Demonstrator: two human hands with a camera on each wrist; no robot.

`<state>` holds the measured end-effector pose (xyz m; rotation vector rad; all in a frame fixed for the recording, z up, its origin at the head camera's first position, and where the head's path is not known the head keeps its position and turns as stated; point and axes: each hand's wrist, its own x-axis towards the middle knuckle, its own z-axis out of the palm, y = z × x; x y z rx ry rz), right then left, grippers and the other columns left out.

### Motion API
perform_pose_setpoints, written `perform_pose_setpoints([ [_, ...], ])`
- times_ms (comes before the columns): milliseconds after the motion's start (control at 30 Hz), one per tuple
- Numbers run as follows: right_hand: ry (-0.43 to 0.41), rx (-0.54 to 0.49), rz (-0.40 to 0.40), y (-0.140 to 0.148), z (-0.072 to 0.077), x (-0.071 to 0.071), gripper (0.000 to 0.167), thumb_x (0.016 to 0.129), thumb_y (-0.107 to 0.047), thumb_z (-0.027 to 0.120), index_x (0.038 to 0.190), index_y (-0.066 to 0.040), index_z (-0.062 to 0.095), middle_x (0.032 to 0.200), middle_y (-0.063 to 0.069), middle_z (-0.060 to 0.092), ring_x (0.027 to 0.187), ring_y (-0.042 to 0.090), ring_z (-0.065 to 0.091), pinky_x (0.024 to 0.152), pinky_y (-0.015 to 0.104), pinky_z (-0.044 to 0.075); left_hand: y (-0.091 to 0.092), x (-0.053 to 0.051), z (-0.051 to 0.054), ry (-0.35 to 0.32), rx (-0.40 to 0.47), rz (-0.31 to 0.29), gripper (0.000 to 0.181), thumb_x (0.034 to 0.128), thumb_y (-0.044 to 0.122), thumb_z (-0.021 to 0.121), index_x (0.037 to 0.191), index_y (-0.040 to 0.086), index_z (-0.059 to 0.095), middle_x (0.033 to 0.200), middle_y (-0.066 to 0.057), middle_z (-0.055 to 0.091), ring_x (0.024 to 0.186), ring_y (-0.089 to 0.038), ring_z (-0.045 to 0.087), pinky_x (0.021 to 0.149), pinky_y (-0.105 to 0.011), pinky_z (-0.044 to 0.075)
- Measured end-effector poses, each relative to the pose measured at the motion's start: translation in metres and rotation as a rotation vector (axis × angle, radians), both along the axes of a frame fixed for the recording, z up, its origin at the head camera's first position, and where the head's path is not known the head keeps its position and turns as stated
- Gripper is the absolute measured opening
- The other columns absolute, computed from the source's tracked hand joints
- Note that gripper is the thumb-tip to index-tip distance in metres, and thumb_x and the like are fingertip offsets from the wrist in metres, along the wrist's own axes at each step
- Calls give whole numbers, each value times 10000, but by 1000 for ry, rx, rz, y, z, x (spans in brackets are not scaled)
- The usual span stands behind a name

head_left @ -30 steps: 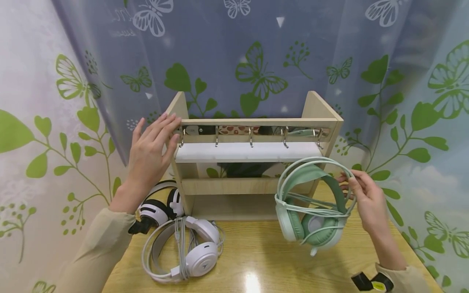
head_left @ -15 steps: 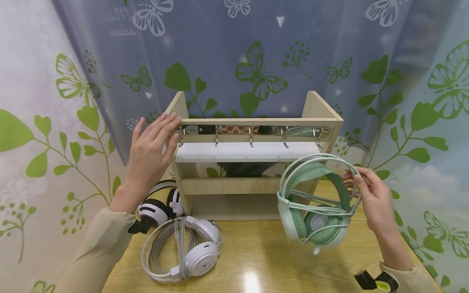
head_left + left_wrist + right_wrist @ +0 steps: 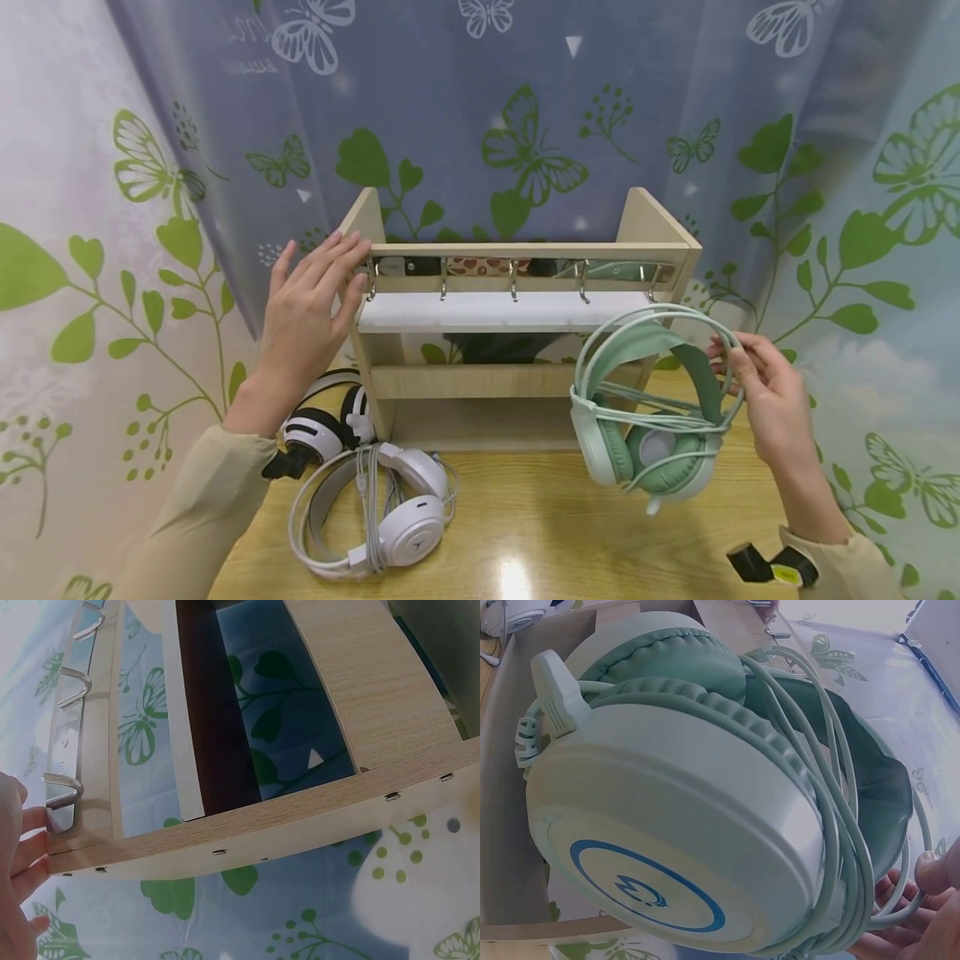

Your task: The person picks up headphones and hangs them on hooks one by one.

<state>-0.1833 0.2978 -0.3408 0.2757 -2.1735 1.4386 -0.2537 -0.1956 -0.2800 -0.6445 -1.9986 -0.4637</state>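
Green over-ear headphones (image 3: 663,450) with their cable wound round them hang from my right hand (image 3: 776,400), which pinches the headband's outer hoop. They are raised above the table, in front of the right end of a wooden rack (image 3: 495,382). The right wrist view shows one ear cup (image 3: 682,817) close up, and the fingertips (image 3: 934,871) on the hoop. My left hand (image 3: 303,312) rests with extended fingers on the rack's upper left corner, beside the end hook. Along the rack's top bar runs a metal strip with several hooks (image 3: 513,282), bare in the head view.
White headphones (image 3: 408,517) with a bundled cable lie on the wooden table (image 3: 517,525) at front left. Behind them, black-and-white headphones (image 3: 318,433) sit against the rack's left side, partly hidden by the left forearm. A patterned curtain (image 3: 480,125) hangs behind.
My right hand has carried the green headphones slightly up and to the right. The left hand stays on the rack corner, and the other headphones have not moved.
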Motion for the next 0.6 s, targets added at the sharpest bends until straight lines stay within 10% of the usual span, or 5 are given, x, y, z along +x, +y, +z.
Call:
perform_pose_setpoints([
  [600, -13, -19, 9, -2, 8, -12, 267, 1083, -210, 471, 1266, -76, 611, 1079, -151, 657, 951, -4, 624, 750, 111, 512, 0, 2, 2, -6, -12, 6, 376, 1033, 185, 567, 1394, 95, 619, 1444, -78, 592, 1384, -263, 506, 1246, -496, 162],
])
